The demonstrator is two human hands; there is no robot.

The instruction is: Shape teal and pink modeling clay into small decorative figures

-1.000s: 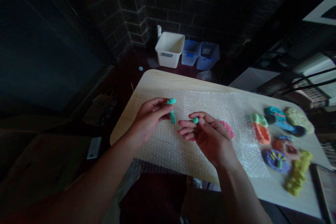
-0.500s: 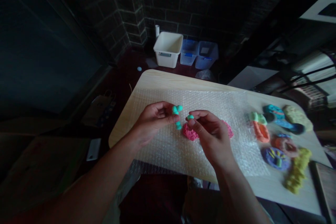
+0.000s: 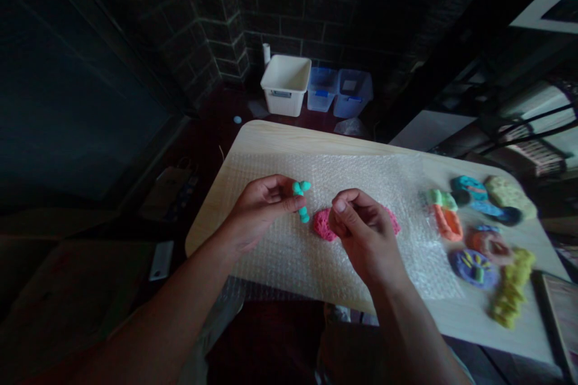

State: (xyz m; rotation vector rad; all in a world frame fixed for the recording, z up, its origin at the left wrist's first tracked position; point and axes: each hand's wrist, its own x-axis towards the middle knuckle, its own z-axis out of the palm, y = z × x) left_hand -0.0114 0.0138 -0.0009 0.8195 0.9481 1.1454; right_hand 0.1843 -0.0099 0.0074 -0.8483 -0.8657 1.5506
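My left hand (image 3: 262, 210) pinches a branched green modelling-clay piece (image 3: 303, 216) between thumb and fingers, above the table's bubble wrap (image 3: 280, 264). My right hand (image 3: 361, 225) is a short way to the right, its thumb and fingertips pressed together. Whatever lies between those fingertips is hidden; no green shows there. Below and behind the right hand, a textured pink clay piece (image 3: 323, 225) rests on the bubble wrap, partly covered by the hand.
On the table's right side lie several clay shapes: an orange and green piece (image 3: 448, 222), a blue one (image 3: 478, 195), a purple disc (image 3: 475, 269) and a yellow strip (image 3: 513, 289). Beyond the far edge stand a white bin (image 3: 284, 102) and blue plastic boxes (image 3: 352, 105).
The small green clay piece seen in my right fingertips is now out of sight, and those fingers have curled closed and moved slightly right. My left hand keeps its hold.
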